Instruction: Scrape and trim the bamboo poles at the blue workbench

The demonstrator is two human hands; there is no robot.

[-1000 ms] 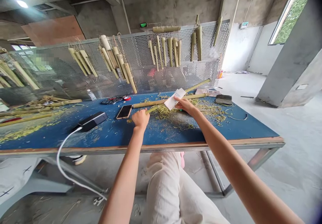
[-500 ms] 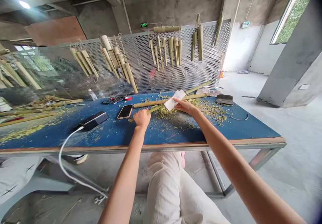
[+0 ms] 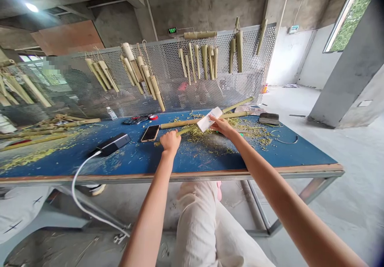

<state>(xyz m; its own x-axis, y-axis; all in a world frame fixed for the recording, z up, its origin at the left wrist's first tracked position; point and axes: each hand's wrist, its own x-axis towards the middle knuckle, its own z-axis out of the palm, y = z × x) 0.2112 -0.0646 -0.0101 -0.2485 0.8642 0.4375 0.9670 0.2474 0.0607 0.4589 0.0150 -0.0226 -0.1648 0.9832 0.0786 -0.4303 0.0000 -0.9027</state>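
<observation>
My left hand (image 3: pixel 170 140) is closed around the near end of a slim green bamboo stick (image 3: pixel 187 130) that slants up and away to the right over the table. My right hand (image 3: pixel 222 126) pinches a folded white sheet with faint print (image 3: pixel 209 120), which looks like the back of sandpaper, against the middle of that stick. The sheet covers part of the stick. Behind and partly under it lies a thicker bamboo pole (image 3: pixel 180 123). Yellow-green shavings (image 3: pixel 196 136) are scattered beneath both hands.
A phone (image 3: pixel 150 133) and a black power bank (image 3: pixel 114 144) with a white cable lie on the blue table (image 3: pixel 144 161). A dark block (image 3: pixel 269 118) sits at the right. Bamboo pieces hang on the perforated metal screen (image 3: pixel 174 91). Another person's clothed leg (image 3: pixel 21 211) shows at lower left.
The white sheet has turned slightly flatter on the stick, and my right hand has shifted a little with it. My left hand keeps its grip. The view has moved slightly.
</observation>
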